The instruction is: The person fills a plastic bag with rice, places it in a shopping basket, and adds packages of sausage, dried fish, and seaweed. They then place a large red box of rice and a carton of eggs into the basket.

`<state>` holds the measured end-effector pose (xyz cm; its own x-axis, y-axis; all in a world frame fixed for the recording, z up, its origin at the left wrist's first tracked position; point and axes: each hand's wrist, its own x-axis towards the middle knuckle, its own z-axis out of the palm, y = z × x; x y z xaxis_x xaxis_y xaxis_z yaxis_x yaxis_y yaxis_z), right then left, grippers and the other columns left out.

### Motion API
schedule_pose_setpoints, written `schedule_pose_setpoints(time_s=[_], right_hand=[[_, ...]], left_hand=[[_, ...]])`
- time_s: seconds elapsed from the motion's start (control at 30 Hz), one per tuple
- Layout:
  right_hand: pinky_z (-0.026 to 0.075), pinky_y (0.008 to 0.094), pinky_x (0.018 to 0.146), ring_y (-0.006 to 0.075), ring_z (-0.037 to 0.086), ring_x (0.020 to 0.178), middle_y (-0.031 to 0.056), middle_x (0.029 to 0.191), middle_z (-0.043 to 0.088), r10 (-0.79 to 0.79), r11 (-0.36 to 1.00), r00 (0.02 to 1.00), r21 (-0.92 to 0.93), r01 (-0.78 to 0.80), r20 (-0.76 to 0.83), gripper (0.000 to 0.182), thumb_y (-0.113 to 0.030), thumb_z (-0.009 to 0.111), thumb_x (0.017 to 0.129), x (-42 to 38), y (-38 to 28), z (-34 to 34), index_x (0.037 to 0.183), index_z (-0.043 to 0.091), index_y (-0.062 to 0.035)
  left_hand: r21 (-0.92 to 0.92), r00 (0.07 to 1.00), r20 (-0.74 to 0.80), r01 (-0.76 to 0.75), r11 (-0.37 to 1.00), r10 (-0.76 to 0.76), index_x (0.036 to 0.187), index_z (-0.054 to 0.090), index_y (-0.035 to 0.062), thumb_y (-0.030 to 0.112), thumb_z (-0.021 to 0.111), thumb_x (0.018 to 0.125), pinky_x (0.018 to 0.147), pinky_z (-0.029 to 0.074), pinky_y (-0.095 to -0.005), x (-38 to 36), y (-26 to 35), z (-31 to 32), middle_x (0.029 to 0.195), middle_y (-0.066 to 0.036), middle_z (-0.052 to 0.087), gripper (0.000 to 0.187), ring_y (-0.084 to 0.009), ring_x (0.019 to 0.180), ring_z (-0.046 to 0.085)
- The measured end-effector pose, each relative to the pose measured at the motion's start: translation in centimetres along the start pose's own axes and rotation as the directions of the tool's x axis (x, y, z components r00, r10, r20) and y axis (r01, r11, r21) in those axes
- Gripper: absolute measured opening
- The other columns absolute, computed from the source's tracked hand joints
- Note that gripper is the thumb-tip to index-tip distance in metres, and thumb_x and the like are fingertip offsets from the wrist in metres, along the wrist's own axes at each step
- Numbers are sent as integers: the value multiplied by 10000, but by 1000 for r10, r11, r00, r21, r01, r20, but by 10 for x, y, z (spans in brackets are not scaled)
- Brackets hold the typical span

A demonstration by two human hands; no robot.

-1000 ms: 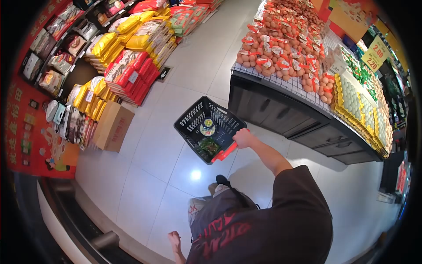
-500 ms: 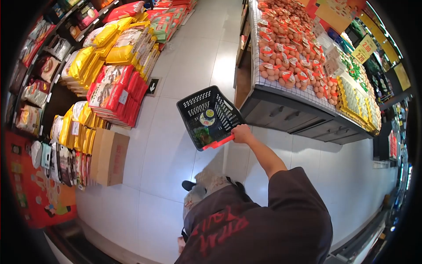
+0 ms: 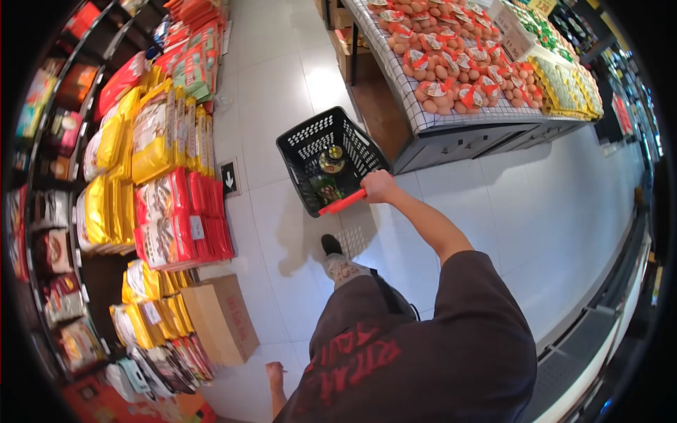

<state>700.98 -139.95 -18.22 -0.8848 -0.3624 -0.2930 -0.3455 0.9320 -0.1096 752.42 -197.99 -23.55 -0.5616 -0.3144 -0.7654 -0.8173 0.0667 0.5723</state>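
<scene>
My right hand (image 3: 379, 187) is wrapped round the red handle (image 3: 343, 202) of a black plastic shopping basket (image 3: 299, 185), which hangs tilted in front of me. Inside the basket lie a round tub (image 3: 331, 161) with a yellow and white label and a green package (image 3: 326, 190). Low in the view, my left hand (image 3: 275, 369) hangs beside my body with curled fingers; whether it holds anything is too small to tell. It is nearest to a brown cardboard box (image 3: 229, 317).
Stacked yellow bags (image 3: 154, 134) and red bags (image 3: 183, 218) stand along the left shelves. At the right, a display table (image 3: 458, 130) bears netted eggs (image 3: 451, 60) and egg trays (image 3: 564, 88). A floor sign (image 3: 229, 178) with an arrow lies by the stacks.
The view has moved forward, and the bag stacks and egg table have shifted. My left hand and one shoe have come clearly into view. My right hand still grips the basket handle.
</scene>
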Motion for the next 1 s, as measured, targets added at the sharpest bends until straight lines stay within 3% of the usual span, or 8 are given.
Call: schedule_pose_setpoints(time_s=[0.07, 0.17, 0.23, 0.43, 0.53, 0.7, 0.93, 1.0], right_hand=[[538, 427, 625, 305, 694, 696, 117, 698, 682, 33, 998, 999, -47, -34, -34, 233, -368, 711, 667, 33, 0, -5, 691, 717, -136], [537, 430, 626, 308, 695, 703, 118, 701, 681, 38, 999, 996, -32, -41, -81, 226, -360, 716, 663, 81, 7, -13, 690, 717, -135], [536, 435, 621, 310, 692, 703, 118, 713, 678, 48, 998, 997, -32, -50, -68, 210, -338, 716, 660, 112, 12, -26, 703, 720, -132], [550, 422, 659, 302, 702, 744, 116, 744, 694, 141, 990, 989, -14, -140, 36, 230, -332, 737, 651, 209, 29, -47, 730, 726, -116], [549, 421, 656, 304, 700, 731, 110, 748, 698, 155, 988, 987, 17, -154, -49, 213, -325, 728, 658, 258, 46, -57, 741, 733, -129], [536, 426, 663, 296, 691, 732, 106, 711, 683, 266, 964, 964, 19, -266, -10, 178, -313, 693, 660, 332, 59, -82, 749, 735, -164], [543, 427, 671, 307, 700, 766, 111, 754, 698, 382, 922, 922, 44, -385, 66, 169, -277, 705, 628, 433, 88, -106, 753, 739, -168], [544, 426, 670, 306, 701, 766, 111, 757, 699, 408, 909, 911, 62, -412, 60, 172, -277, 705, 630, 462, 98, -116, 750, 737, -158]], left_hand=[[399, 866, 308, -494, 773, 395, 565, 538, -71, 205, 484, 819, 433, 558, -351, 28, 52, 4, 542, -130, 483, 379, -183, 439, 501], [395, 963, 192, -251, 884, 187, 541, 528, -31, 177, 485, 794, 397, 403, -358, 57, 124, 32, 479, -105, 472, 330, -219, 422, 507], [508, 849, 381, -523, 685, 365, 525, 481, -18, 155, 482, 773, 419, 358, -376, 81, 157, 40, 474, -73, 457, 302, -192, 424, 480], [443, 935, 307, -307, 842, 180, 524, 477, -15, 152, 482, 771, 423, 355, -376, 185, 239, 21, 473, -70, 456, 298, -187, 425, 471], [433, 945, 293, -268, 861, 146, 523, 475, -13, 150, 482, 770, 425, 354, -376, 248, 281, 11, 472, -69, 455, 297, -184, 426, 467], [460, 917, 364, -330, 824, 164, 522, 472, -11, 148, 482, 769, 428, 351, -377, 356, 367, -13, 470, -67, 453, 294, -180, 427, 459], [510, 819, 497, -543, 667, 286, 521, 468, -7, 144, 481, 768, 433, 348, -377, 502, 562, -41, 468, -63, 452, 290, -174, 429, 448], [500, 854, 460, -474, 724, 242, 521, 467, -6, 144, 481, 767, 434, 347, -377, 543, 627, -45, 467, -63, 451, 289, -172, 430, 445]])
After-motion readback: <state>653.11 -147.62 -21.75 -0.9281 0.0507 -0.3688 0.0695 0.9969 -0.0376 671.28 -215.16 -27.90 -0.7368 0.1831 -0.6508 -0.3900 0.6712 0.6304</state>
